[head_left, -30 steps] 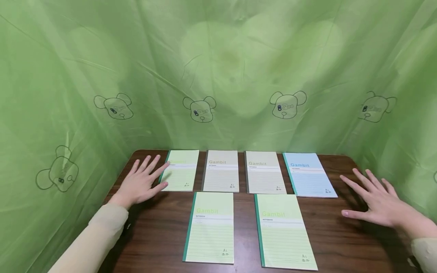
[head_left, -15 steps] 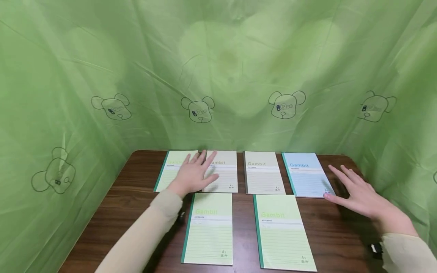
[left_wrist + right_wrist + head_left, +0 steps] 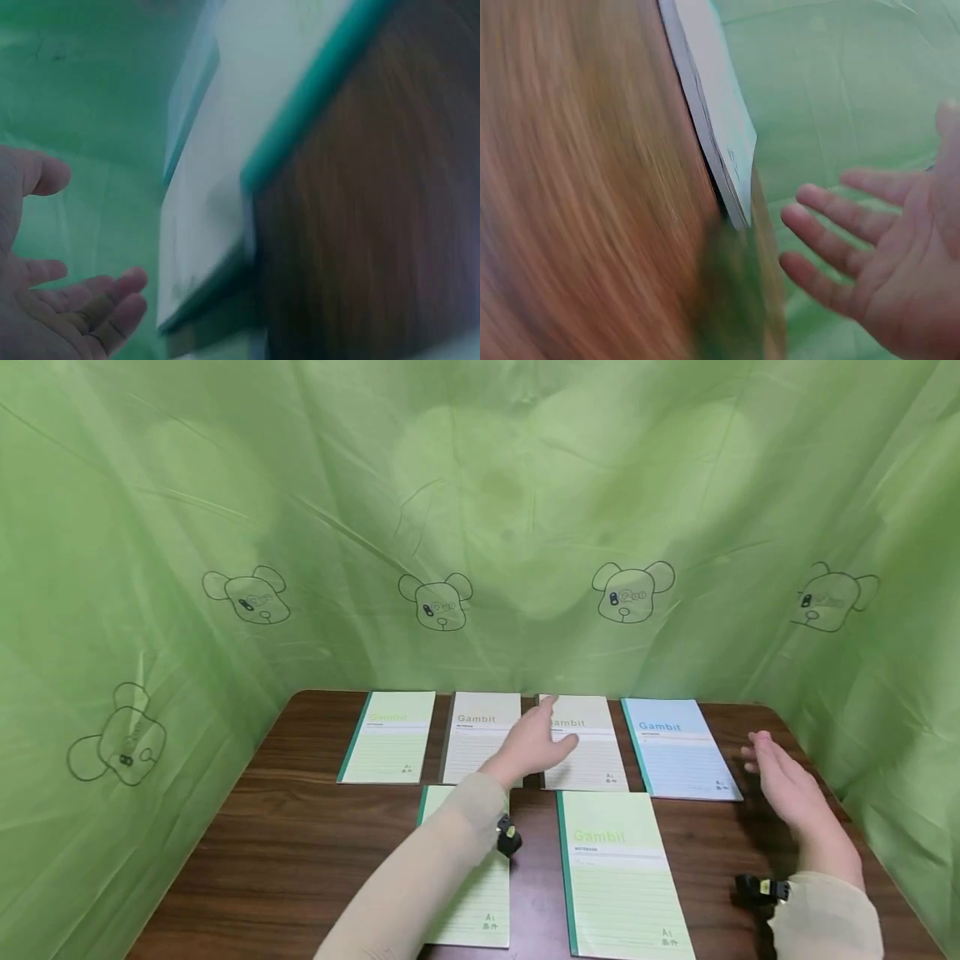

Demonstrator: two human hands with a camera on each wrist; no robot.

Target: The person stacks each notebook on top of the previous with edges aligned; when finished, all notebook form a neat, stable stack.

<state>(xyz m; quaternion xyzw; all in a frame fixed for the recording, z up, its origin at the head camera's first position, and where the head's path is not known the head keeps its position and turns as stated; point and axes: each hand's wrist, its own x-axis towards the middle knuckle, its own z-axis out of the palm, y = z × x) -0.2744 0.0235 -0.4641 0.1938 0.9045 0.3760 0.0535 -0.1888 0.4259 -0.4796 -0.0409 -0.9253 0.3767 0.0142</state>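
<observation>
My left hand [image 3: 531, 745] hovers over the gap between two grey-covered notebooks in the back row, thumb spread apart from the fingers. One grey notebook [image 3: 480, 756] lies to its left, and the other grey notebook [image 3: 588, 764] is partly hidden behind the thumb and fingers. In the left wrist view the left fingers [image 3: 112, 300] are relaxed and hold nothing. My right hand [image 3: 791, 789] is held edge-on, to the right of the blue notebook [image 3: 682, 760]. Its fingers [image 3: 817, 236] are spread and hold nothing in the right wrist view.
At the back left lies a green notebook [image 3: 390, 743]. Two more green notebooks are in the front row: the front-left notebook [image 3: 472, 910], half covered by my left sleeve, and the front-right notebook [image 3: 622, 885]. Green curtains [image 3: 480, 510] enclose the brown wooden table [image 3: 285, 843].
My left hand has swept rightward from the back-left green notebook to the grey ones. My right hand has moved in toward the blue notebook and turned edge-on. The notebooks have stayed put.
</observation>
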